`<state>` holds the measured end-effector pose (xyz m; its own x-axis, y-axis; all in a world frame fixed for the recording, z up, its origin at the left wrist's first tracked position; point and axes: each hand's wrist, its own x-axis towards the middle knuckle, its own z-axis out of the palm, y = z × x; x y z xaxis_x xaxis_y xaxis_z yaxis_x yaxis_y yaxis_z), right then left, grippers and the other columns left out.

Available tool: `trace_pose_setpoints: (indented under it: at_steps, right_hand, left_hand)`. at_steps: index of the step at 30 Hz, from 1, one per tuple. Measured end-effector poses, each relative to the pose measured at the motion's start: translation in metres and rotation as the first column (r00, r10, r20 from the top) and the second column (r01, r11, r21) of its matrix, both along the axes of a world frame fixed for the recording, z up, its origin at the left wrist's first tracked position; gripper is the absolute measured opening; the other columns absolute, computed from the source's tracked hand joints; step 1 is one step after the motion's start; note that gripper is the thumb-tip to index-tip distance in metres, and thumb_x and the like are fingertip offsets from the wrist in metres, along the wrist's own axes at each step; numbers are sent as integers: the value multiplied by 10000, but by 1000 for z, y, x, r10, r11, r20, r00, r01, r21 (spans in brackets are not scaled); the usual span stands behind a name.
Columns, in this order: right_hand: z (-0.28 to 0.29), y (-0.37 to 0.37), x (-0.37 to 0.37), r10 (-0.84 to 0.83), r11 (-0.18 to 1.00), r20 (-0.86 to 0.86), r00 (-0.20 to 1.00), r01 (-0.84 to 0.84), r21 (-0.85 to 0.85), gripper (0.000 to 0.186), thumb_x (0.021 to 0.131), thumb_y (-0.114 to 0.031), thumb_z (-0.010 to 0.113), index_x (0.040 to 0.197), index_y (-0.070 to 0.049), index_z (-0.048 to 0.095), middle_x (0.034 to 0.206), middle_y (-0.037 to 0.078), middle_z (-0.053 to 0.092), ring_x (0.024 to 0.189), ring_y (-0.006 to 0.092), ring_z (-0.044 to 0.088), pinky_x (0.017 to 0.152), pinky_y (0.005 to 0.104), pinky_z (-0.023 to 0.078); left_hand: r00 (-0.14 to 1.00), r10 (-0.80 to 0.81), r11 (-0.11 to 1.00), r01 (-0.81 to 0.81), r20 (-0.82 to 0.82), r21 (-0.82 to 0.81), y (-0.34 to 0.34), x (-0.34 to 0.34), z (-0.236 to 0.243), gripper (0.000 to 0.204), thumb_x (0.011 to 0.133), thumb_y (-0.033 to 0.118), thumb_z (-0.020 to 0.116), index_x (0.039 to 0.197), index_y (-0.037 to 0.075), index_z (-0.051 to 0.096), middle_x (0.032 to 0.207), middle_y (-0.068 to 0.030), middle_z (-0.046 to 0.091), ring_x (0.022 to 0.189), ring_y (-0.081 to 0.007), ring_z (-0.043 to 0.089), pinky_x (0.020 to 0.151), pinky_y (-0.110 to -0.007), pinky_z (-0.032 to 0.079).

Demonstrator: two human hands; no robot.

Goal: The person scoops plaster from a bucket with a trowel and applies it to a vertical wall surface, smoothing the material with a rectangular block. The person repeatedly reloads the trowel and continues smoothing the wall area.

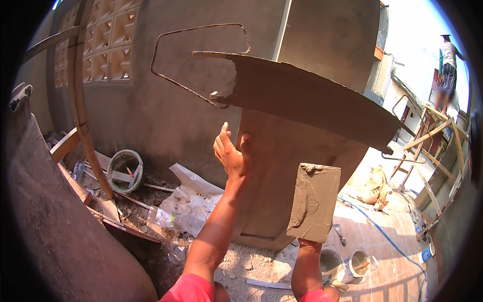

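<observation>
My left hand (pixel 234 157) is raised with its fingers apart and nothing in it. It is nearest to the wet grey wall (pixel 282 151) and the lower left corner of a mortar-coated ledge (pixel 302 93) that juts out above. Bent rusty rods (pixel 171 80) stick out around the ledge's left end. In my right hand (pixel 309 245) is a rectangular plastering float (pixel 317 206), tilted up, its face smeared with grey mortar and a thicker lump along the top. The float hides my right fingers; only the wrist shows below it.
A mortar-stained bucket (pixel 126 171) stands left among planks and rubble. Wooden poles (pixel 80 105) rise beside it. Lower right are a bucket (pixel 359 264) and a blue hose (pixel 380 229) on tiles. Another person (pixel 447 65) stands on wooden scaffolding (pixel 427 136) at far right.
</observation>
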<state>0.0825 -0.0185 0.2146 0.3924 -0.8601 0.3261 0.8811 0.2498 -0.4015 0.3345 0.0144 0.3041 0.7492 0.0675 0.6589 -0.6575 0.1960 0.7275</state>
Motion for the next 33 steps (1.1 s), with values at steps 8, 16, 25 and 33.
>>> trace_pose_setpoints:
  at_steps: [8,16,25,33]
  right_hand:
    - [40,9,-17,-321,911,-92,943,282,-300,482,909,-303,556,1283,-4,502,1194,130,616,1050,253,628,902,383,519]
    - [180,-37,-83,-888,316,-161,430,316,-895,537,980,-366,408,1409,-46,384,1420,169,420,1280,362,430,1070,508,344]
    - [239,-26,-119,-374,892,60,926,376,-251,584,992,-373,401,1434,1,330,1462,304,310,1294,531,360,1106,611,290]
    - [258,-17,-145,16,999,6,1000,-16,-30,471,972,-359,439,1326,-53,494,1291,136,575,1136,309,592,921,470,521]
  left_hand:
    - [997,-82,981,78,-13,-176,0,5,-6,552,907,333,465,1365,28,417,1147,-120,486,1137,-275,408,1034,-431,277]
    - [999,5,827,23,48,-562,38,25,20,190,943,123,388,992,-9,515,1038,-111,520,963,-212,500,955,-330,372]
    - [886,48,674,312,461,-670,107,-57,86,301,1036,306,410,905,79,557,1029,-83,583,1047,-231,544,1021,-395,369]
    - [959,-61,850,195,275,-489,114,-128,170,391,993,404,484,1208,78,496,1051,-109,542,1032,-272,527,1004,-433,365]
